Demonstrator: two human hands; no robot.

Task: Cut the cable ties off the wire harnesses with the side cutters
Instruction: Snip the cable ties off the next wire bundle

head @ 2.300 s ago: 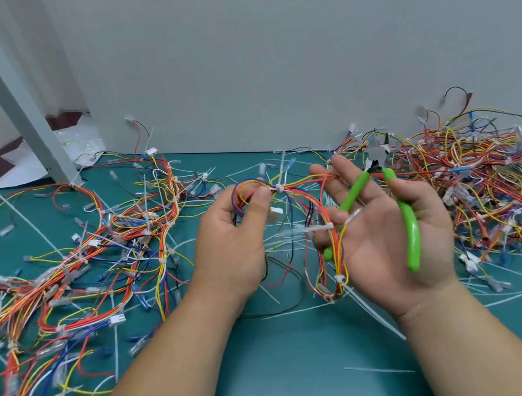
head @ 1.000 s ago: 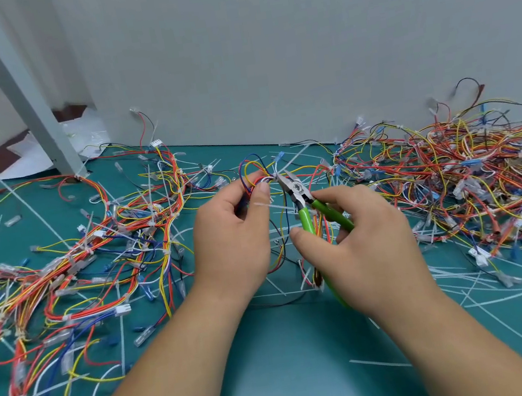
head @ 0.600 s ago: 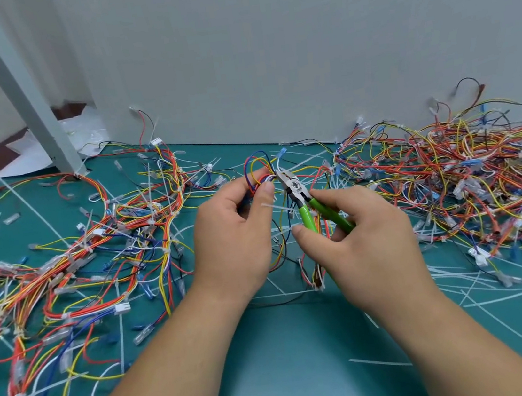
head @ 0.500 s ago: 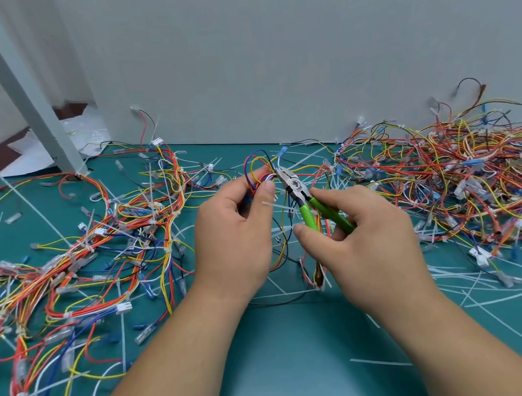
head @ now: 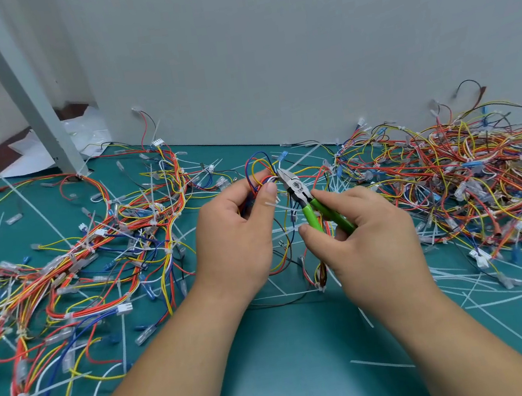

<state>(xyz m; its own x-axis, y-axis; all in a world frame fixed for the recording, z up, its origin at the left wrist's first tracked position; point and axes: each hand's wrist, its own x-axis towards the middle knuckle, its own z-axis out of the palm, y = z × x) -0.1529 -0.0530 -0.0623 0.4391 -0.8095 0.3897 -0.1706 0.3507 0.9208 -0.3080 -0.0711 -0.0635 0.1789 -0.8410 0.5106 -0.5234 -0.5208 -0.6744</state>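
The left hand (head: 234,235) pinches a wire harness (head: 260,164); the right hand (head: 368,233) grips the side cutters (head: 298,189), tips at it. Bare mat (head: 292,361) lies near, between the forearms; what the tips bite is unclear.

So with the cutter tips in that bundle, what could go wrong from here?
1. The side cutters in the right hand have their tips in among the coloured wires of the harness, so a squeeze may nick a wire's insulation.
2. The left hand pinches the harness right beside the blades, so a slip could catch the thumb.
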